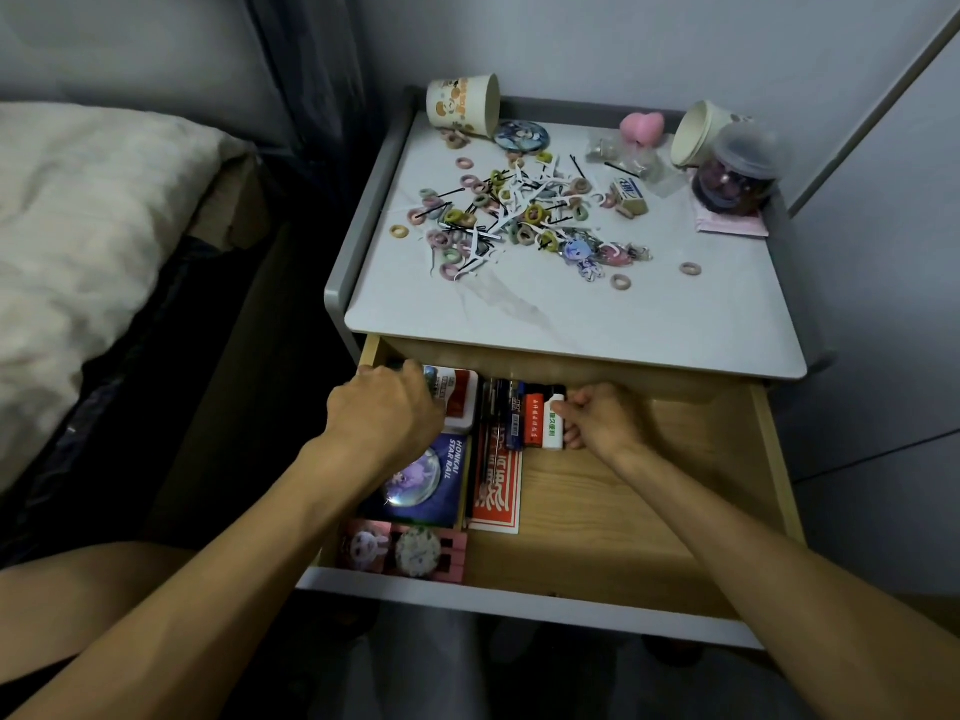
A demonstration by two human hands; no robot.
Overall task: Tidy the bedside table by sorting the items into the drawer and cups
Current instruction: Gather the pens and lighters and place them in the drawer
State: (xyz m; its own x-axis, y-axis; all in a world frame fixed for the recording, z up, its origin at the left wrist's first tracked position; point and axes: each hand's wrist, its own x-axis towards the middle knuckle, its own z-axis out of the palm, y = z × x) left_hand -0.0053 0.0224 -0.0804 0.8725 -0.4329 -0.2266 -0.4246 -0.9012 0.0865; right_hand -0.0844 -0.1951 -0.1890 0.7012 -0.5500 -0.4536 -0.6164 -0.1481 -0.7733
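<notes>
The wooden drawer (649,511) is pulled open below the bedside table top (571,314). My left hand (384,413) reaches into the drawer's back left corner, its fingers curled over a red and white box (460,402). My right hand (602,420) pinches a white and green lighter (553,423) standing beside an orange lighter (532,420) and pens (496,407). On the table top lie many small hair ties and black hairpins (493,210). Two paper cups lie tipped over, one at the back left (462,103), one at the back right (696,132).
In the drawer sit a blue Honkai Star Rail card with a badge (431,480), a red card (493,491) and pink packets (405,550). A jar (737,174), a pink heart (641,128) and a round badge (521,135) stand at the table's back. The bed (78,226) is left.
</notes>
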